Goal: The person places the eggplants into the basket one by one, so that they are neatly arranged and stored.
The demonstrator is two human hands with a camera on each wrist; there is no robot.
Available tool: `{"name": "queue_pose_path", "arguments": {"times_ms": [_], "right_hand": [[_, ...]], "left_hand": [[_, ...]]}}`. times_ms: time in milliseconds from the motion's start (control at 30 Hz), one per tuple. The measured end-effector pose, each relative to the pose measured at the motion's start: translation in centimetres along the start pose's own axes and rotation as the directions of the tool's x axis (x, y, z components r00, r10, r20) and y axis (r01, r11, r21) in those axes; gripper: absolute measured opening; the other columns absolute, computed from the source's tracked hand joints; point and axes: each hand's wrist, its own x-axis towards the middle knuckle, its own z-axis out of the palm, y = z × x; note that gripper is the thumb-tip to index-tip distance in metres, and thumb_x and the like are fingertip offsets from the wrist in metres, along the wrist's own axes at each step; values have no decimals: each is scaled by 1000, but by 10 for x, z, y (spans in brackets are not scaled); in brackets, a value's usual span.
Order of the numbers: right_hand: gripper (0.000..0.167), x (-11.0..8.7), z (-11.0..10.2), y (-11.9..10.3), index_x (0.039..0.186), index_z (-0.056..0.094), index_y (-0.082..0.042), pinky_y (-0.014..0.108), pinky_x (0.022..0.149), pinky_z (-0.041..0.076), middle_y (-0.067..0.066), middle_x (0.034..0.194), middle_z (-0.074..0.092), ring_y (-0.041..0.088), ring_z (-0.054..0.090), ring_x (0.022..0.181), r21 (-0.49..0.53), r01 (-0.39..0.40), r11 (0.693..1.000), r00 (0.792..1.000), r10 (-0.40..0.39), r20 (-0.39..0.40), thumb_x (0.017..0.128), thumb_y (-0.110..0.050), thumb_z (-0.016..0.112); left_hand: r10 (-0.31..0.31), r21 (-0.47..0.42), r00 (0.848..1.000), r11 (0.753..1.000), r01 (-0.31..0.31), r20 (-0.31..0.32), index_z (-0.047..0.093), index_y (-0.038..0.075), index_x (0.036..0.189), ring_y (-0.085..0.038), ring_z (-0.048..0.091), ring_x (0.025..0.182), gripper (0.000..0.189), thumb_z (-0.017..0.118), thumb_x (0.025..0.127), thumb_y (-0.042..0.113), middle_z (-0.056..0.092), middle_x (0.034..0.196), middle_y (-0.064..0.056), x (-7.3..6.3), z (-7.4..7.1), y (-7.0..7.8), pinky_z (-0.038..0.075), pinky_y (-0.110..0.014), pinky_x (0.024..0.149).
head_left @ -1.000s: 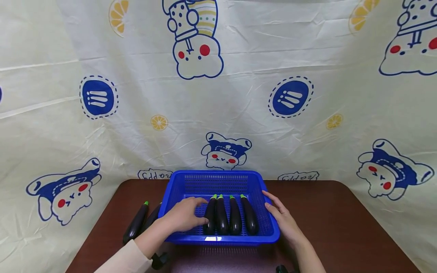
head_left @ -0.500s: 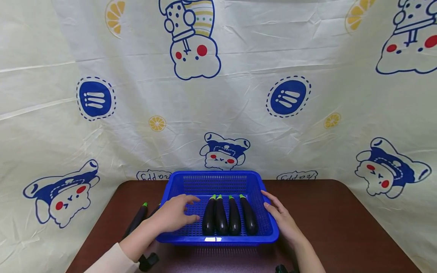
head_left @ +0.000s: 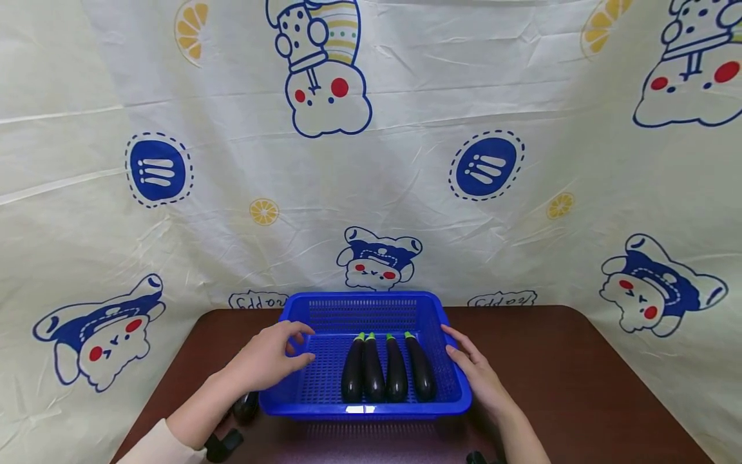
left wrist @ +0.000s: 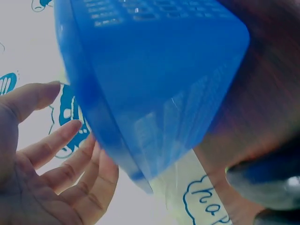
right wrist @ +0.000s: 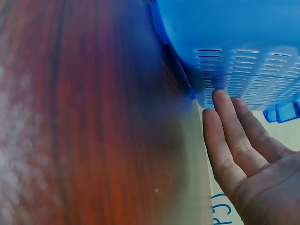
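Note:
A blue plastic basket (head_left: 366,410) sits mid-table in the head view, its mesh floor bearing several dark eggplants (head_left: 397,374) side by side with green tips pointing away. My left hand (head_left: 272,351) hovers over the basket's left rim, thumb and fingers spread with nothing between them. Against the right side of the basket, my right hand (head_left: 478,370) lays nearly straight fingers (right wrist: 225,112) on the slotted outer wall. Left of the basket, another eggplant (head_left: 246,407) shows partly behind my left forearm; dark eggplants (left wrist: 267,183) also appear at the lower right of the left wrist view.
The brown wooden table (head_left: 556,380) extends to both sides of the basket. A white cloth with cartoon prints (head_left: 406,167) hangs behind the table's far edge. Dark wrist-camera mounts (head_left: 223,444) sit under the forearms.
My left hand has let go of the leftmost eggplant in the basket and moved left to the rim. My right hand stays at the basket's right side.

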Motion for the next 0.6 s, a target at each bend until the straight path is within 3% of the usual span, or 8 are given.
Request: {"name": "queue_pose_path", "arguments": {"times_ms": [200,333,467,600], "right_hand": [[51,-4,-3,2,157,40,-36,45,84,61,21,154,48,32,69,112,6,-5,1000,1000,5,-7,108,-45,51],[49,-3,-2,2,155,43,-37,47,84,62,22,153,49,33,70,112,5,0,1000,1000,0,-16,107,-45,52],[48,-2,0,2,155,44,-37,46,85,61,21,153,50,32,69,113,-5,15,1000,1000,-15,-14,107,-44,53],[48,-3,-2,2,154,45,-36,45,87,61,19,154,49,32,68,116,-11,19,1000,1000,-19,-21,107,-42,53]], "left_hand": [[-22,-27,999,999,21,-31,69,19,114,-9,60,79,19,74,96,26,69,97,3,-3,-11,-13,50,-32,67],[-36,-26,998,999,35,-60,66,15,111,-11,59,75,14,68,99,21,67,89,4,-6,-17,-29,47,-32,67],[-68,-20,994,998,66,-88,64,12,110,-12,58,75,11,64,100,17,68,89,2,-9,-22,-49,46,-32,68],[-76,-13,994,997,76,-76,64,10,112,-13,59,74,14,63,101,17,70,92,0,-8,-24,-63,47,-34,70]]}}
